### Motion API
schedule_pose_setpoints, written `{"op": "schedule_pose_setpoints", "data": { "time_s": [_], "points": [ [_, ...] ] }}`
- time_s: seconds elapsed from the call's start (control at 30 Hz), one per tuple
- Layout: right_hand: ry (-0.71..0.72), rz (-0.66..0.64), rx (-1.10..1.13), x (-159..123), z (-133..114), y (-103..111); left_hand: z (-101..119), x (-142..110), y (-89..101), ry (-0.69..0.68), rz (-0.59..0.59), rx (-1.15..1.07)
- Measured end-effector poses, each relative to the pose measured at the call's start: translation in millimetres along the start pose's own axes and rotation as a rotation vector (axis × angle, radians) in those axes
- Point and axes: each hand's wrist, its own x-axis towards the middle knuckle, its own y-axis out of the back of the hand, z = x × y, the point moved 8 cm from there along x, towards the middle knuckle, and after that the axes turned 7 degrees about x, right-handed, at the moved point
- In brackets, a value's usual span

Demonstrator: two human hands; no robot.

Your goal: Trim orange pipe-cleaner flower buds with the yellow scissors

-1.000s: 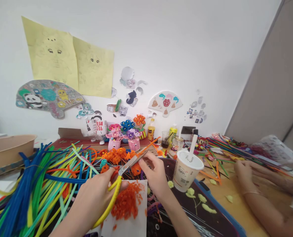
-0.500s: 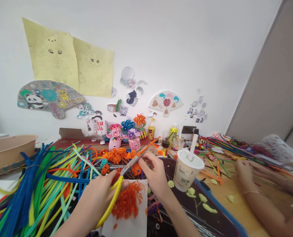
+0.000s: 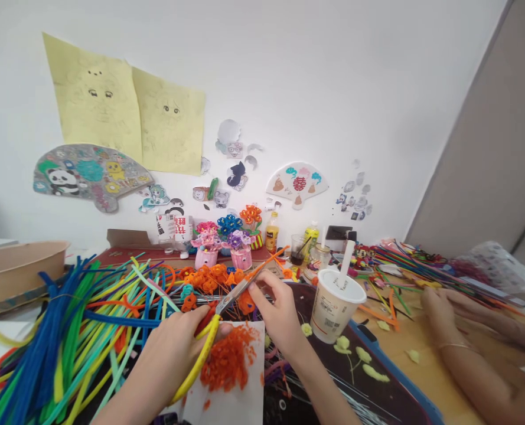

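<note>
Little has shifted over the last second: the left hand (image 3: 180,339) keeps its fingers curled around the scissors (image 3: 233,295), the right hand (image 3: 277,307) keeps pinching the orange strip (image 3: 274,256) beside the blades, so the cutting position is maintained above the fluff (image 3: 229,361).

Fuzzy stems (image 3: 415,270) on wooden table (image 3: 397,342)

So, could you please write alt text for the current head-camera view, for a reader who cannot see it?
A person's left hand holds yellow-handled scissors, blades alongside an orange fuzzy strip in the right hand, near orange fluff on white paper. Colorful fuzzy stems lie at left; a lidded cup and another person's hand are at right.
</note>
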Motion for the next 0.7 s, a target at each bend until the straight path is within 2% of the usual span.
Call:
{"op": "schedule_pose_setpoints", "data": {
  "time_s": [0.23, 0.7],
  "points": [
    [-0.015, -0.019, 0.017, -0.7, 2.1, -2.9, 0.6, -1.4, 1.1, 0.033, 0.026, 0.062],
    [-0.006, -0.035, -0.024, -2.3, 0.9, -5.9, -1.4, 3.3, -5.2, 0.005, 0.027, 0.024]
  ]
}}
